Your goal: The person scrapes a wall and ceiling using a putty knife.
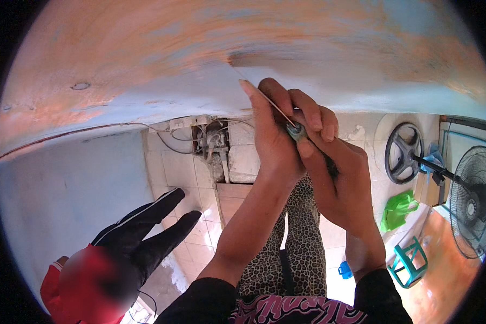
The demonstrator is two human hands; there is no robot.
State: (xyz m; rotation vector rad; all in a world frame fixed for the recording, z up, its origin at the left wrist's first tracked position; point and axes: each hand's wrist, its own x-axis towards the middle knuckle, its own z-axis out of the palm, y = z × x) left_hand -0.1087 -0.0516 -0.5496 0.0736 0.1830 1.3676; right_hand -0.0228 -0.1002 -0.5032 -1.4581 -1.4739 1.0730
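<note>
My left hand [269,133] and my right hand [334,166] are pressed together in front of a painted wall [308,48] with blue and orange patches. Between them a thin straight rod [273,103] slants up and left from a greenish, rounded end piece [295,130]. My right thumb and fingers close on that end piece. The left thumb is extended up beside the rod, and the left fingers curl over towards the right hand. Whether they grip the rod is unclear. The rod's far tip lies near the wall, where contact cannot be told.
Pipes and cables [214,141] sit in a broken opening at left. A person in red and black [146,231] is at lower left. To the right are a pedestal fan [472,206], a round black base [405,154], a green plastic bag [399,210] and a teal stool [409,263].
</note>
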